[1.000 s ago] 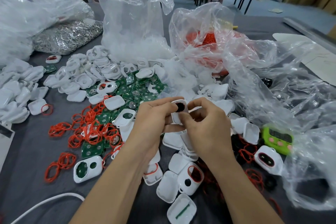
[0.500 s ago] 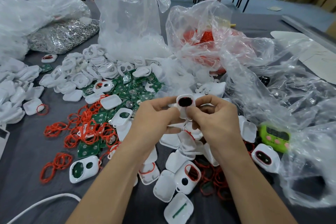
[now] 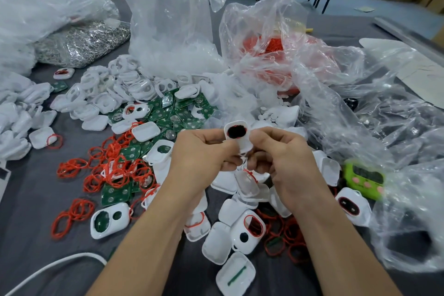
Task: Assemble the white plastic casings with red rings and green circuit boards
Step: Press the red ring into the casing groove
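Left hand and right hand both pinching white casing with red ring around dark opening — holding it upright above tabletop, over loose red rings and green circuit boards.

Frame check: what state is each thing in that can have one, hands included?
Small white plastic casing: held up between both hands, red showing round its dark opening.
Left hand: pinching that casing.
Right hand: pinching that casing.
White two-window casing at lower left: lying flat, green showing through both openings.
White casing with red-rimmed window: lying face up, ring fitted.
Lime green plastic timer: lying face up.
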A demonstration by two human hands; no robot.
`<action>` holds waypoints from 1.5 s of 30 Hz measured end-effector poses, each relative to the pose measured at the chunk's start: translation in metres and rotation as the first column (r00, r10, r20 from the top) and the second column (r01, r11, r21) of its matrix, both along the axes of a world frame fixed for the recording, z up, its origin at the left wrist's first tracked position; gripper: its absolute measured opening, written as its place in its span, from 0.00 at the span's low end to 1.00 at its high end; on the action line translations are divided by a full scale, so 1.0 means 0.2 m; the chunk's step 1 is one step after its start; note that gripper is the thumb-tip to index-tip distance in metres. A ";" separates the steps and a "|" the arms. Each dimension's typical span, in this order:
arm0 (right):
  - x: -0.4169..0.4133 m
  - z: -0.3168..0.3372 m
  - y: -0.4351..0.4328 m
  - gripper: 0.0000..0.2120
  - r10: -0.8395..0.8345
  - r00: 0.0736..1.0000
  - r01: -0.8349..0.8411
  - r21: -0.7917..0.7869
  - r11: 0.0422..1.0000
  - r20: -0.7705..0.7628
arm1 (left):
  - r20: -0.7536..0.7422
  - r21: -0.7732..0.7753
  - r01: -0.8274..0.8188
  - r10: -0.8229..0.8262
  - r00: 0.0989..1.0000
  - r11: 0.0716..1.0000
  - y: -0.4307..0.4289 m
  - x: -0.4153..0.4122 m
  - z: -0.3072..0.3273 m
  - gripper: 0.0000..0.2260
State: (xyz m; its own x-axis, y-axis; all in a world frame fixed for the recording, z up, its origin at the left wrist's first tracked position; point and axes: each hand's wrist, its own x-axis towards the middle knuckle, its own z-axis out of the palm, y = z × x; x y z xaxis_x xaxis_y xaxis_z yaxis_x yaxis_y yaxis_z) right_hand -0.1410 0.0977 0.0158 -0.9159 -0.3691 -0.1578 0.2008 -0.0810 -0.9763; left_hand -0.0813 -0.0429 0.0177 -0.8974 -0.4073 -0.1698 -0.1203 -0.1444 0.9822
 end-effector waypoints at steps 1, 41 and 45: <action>0.00 0.00 0.00 0.10 0.010 1.000 -0.010 0.010 1.000 -0.021 | -0.009 0.004 0.008 -0.008 1.000 1.000 0.00 0.00 0.00 0.05; 0.04 -0.01 -0.02 0.12 -0.059 0.992 0.056 -0.035 0.998 -0.108 | -0.057 -0.019 -0.009 0.008 0.998 1.000 0.00 -0.02 -0.03 0.07; 0.05 0.00 -0.04 0.11 -0.046 0.995 0.043 -0.041 0.998 -0.086 | -0.044 0.040 -0.035 0.037 0.998 0.999 0.00 -0.03 -0.04 0.05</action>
State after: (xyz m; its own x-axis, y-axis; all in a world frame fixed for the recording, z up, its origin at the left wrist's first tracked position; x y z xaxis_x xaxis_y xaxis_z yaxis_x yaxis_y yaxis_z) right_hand -0.1309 0.0906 0.0161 -0.9411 -0.3322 -0.0631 0.1106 -0.1261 -0.9858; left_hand -0.0874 -0.0422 0.0107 -0.8894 -0.4333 -0.1458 -0.0701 -0.1859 0.9801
